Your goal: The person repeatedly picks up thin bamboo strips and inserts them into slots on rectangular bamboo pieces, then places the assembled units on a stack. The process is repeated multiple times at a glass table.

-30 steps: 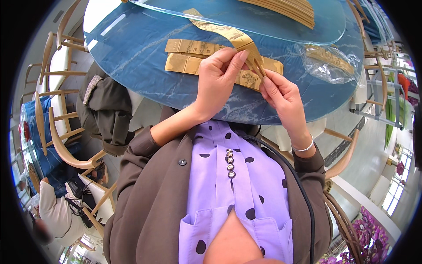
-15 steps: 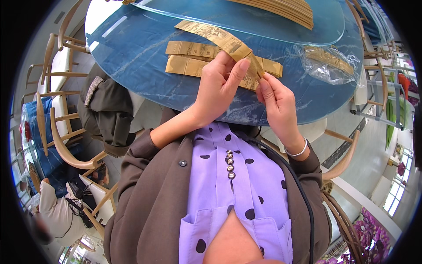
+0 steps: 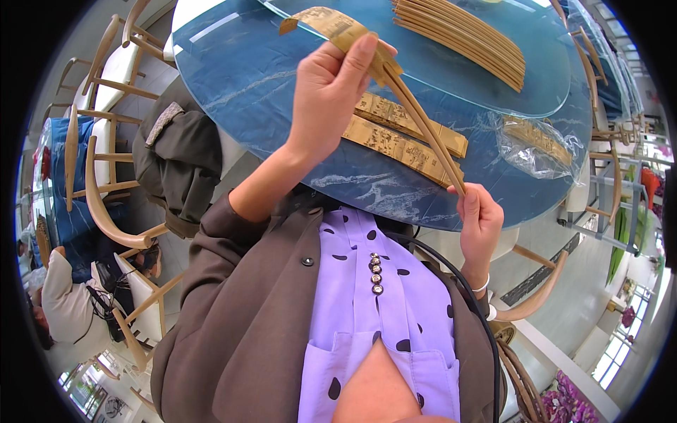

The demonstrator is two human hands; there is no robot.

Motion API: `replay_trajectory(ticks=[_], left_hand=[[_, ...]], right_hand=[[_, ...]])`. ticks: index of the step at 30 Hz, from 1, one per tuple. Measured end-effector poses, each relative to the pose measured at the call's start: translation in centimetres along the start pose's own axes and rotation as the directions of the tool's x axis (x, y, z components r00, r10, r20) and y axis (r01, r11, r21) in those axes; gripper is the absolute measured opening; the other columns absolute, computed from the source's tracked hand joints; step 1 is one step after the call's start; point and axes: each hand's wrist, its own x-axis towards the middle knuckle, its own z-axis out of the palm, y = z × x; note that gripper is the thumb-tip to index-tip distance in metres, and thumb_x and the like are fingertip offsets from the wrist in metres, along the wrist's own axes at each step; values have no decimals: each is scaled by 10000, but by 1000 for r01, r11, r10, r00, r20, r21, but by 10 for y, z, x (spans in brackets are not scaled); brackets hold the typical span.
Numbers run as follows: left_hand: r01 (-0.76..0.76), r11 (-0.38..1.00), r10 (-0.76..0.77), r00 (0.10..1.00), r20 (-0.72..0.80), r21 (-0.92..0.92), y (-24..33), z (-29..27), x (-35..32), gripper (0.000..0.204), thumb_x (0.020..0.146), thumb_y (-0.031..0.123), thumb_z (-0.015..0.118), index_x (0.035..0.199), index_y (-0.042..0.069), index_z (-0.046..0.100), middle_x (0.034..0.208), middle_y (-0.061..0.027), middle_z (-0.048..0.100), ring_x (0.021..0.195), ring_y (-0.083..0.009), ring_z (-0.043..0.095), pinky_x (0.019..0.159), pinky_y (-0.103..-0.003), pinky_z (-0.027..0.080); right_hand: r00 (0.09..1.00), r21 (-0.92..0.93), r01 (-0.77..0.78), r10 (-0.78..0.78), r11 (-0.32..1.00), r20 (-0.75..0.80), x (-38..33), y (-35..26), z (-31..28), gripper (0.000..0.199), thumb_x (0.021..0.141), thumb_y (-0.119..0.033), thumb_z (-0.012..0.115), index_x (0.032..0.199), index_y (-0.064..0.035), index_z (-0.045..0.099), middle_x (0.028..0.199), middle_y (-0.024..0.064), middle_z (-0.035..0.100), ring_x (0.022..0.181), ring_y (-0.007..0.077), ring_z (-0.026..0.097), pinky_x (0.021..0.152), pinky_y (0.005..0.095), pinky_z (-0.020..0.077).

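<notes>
Head view. The left hand [image 3: 331,95] was raised over the blue marbled bench [image 3: 247,77], grip pinched around the upper end of a pair of chopsticks [image 3: 423,130], just where a tan paper sleeve [image 3: 331,25] still covered their tips. The sleeve stuck out up and to the left past the fingers. The right hand [image 3: 481,225] sat lower, at the near edge of the bench, grip pressed together on the bottom end of the same chopsticks. The sticks ran as a slanted line between the two hands, clear of the bench surface.

Beneath them, two flat tan sleeves [image 3: 402,137] lay side by side on the bench. A clear plastic bag [image 3: 539,144] holding more tan pieces lay to the right. Further off, a glass turntable [image 3: 536,92] carried a row of bare chopsticks [image 3: 462,39]. A dark jacket [image 3: 176,155] hung on a wooden chair [image 3: 106,204] at left. Another person [image 3: 53,303] sat at lower left.
</notes>
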Motion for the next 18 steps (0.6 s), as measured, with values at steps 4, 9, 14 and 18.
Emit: replay_trajectory(ticks=[4, 9, 14, 18], left_hand=[[163, 982, -163, 987, 13, -99, -30, 5, -1, 313, 1057, 286, 588, 1031, 4, 722, 628, 90, 441, 535, 6, 276, 474, -213, 188], [313, 942, -306, 949, 72, -122, -44, 6, -13, 297, 1053, 283, 595, 1027, 15, 722, 646, 88, 468, 537, 2, 275, 481, -208, 199], [386, 922, -379, 917, 121, -34, -36, 13, -30, 280, 1056, 276, 589, 1049, 31, 724, 725, 76, 544, 619, 5, 378, 538, -186, 292], [25, 994, -17, 997, 77, -106, -11, 34, -24, 313, 1075, 282, 549, 1041, 6, 692, 751, 25, 572, 730, -54, 491, 638, -236, 407]], right_hand=[[955, -357, 154, -232, 921, -187, -14, -6, 17, 197, 1022, -132, 609, 1050, 40, 701, 640, 76, 570, 524, 138, 498, 515, 277, 396], [940, -430, 195, -293, 882, -173, -21, -6, 19, 203, 980, -115, 667, 1125, 20, 714, 657, 93, 597, 506, 147, 506, 501, 276, 400], [968, -377, 135, -203, 916, -145, -22, -6, 15, 229, 971, -112, 681, 1152, 25, 708, 686, 86, 626, 527, 121, 518, 507, 258, 407], [938, -288, 238, -297, 928, -181, -29, 2, 14, 260, 1001, -143, 632, 1160, 53, 697, 729, 77, 648, 553, 104, 527, 525, 239, 419]])
